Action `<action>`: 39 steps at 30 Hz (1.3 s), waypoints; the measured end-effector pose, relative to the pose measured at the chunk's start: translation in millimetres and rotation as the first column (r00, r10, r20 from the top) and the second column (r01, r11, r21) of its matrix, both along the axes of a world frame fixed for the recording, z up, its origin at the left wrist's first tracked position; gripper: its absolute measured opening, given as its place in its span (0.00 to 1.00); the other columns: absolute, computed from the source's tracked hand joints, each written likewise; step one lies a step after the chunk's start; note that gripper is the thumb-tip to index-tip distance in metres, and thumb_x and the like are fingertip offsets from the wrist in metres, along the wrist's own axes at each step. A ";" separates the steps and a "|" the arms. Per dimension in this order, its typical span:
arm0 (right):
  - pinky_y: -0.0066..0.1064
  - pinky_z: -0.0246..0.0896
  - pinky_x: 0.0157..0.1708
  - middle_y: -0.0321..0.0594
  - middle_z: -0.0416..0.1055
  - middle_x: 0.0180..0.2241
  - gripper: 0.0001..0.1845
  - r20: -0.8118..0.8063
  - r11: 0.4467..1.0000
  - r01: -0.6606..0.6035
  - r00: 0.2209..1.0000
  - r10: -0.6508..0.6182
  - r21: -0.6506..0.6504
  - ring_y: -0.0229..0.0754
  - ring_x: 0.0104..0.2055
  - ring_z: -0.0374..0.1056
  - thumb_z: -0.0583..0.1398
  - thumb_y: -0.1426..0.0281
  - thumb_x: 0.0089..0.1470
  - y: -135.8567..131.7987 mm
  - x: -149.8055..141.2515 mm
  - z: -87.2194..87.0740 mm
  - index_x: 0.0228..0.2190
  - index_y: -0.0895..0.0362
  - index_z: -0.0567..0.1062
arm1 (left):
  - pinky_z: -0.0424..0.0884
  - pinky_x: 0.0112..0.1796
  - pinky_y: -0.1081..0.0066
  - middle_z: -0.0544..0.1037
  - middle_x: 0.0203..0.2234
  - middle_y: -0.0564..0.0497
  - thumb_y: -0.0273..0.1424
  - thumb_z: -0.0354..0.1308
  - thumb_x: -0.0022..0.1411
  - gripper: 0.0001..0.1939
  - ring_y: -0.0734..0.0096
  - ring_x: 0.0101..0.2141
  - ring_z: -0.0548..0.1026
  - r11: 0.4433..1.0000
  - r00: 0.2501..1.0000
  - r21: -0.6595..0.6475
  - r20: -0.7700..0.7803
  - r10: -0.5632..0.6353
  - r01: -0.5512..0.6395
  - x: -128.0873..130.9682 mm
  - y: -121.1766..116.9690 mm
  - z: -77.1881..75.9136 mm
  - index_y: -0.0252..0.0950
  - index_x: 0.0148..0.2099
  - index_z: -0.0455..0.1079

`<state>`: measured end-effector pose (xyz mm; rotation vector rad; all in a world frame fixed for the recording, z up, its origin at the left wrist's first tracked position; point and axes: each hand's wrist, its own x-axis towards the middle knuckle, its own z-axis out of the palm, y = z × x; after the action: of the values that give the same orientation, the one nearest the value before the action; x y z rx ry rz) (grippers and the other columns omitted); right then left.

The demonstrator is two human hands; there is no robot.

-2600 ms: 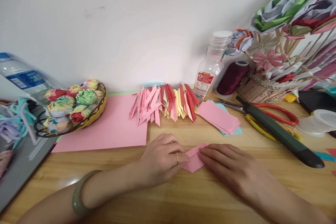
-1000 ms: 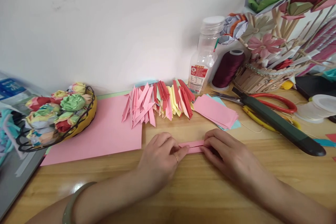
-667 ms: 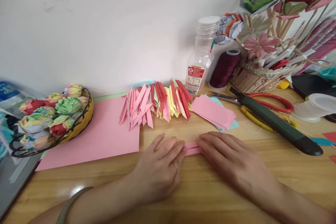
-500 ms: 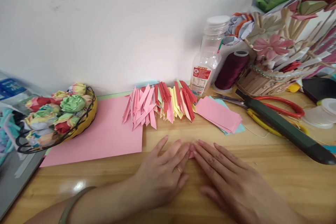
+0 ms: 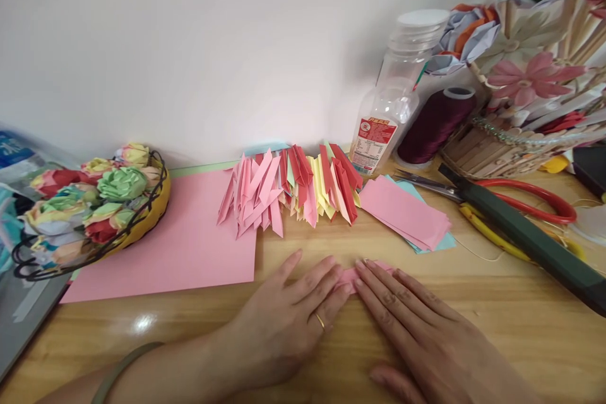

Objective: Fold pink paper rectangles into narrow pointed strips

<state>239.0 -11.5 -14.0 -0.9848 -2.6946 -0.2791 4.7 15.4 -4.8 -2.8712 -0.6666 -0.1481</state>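
Note:
A small strip of pink paper lies flat on the wooden table, mostly covered by my fingers. My left hand rests palm down with fingers spread, its tips on the strip's left end; a ring and a bangle show on it. My right hand lies flat over the strip's right part, fingers stretched out. Behind them stands a row of folded paper pieces in pink, red and yellow. A stack of pink paper slips sits beyond my right hand, over blue ones.
At left, a basket of paper flowers stands on a large pink sheet. On the right are scissors, a dark green-handled tool, a clear bottle, a purple thread spool and a stick basket.
My hands have moved slightly apart, and more of the pink strip shows between and above the fingers. The camera view has shifted a little.

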 end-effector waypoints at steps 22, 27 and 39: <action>0.52 0.65 0.39 0.51 0.67 0.52 0.45 0.080 0.994 -0.082 0.994 0.076 0.074 0.58 0.50 0.65 0.48 0.39 0.47 15.0 31.2 17.0 0.55 0.60 0.64 | 0.39 0.59 0.52 0.65 0.56 0.46 0.31 0.47 0.64 0.19 0.59 0.60 0.53 0.998 0.995 -0.051 0.097 0.034 -0.029 -0.8 0.7 -2.7 0.32 0.56 0.62; 0.53 0.65 0.38 0.48 0.67 0.52 0.36 0.091 0.994 -0.087 0.993 0.081 0.064 0.59 0.51 0.65 0.51 0.44 0.50 22.8 46.4 25.3 0.52 0.53 0.67 | 0.36 0.60 0.53 0.65 0.56 0.47 0.30 0.48 0.64 0.19 0.61 0.61 0.52 0.998 0.993 -0.062 0.115 0.039 -0.032 -0.2 -0.1 -4.4 0.32 0.56 0.62; 0.38 0.66 0.41 0.47 0.72 0.41 0.18 -0.132 0.973 -0.145 0.984 0.123 -0.181 0.44 0.44 0.66 0.44 0.73 0.63 19.1 13.7 19.6 0.44 0.63 0.71 | 0.54 0.56 0.60 0.76 0.41 0.52 0.26 0.56 0.61 0.06 0.66 0.49 0.67 1.000 0.919 0.011 0.395 0.015 -0.021 7.8 2.8 -8.5 0.36 0.41 0.71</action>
<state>252.7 7.7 5.6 -0.8332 -2.6981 0.0637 12.5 18.2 -13.3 -2.8402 -0.7526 -0.7428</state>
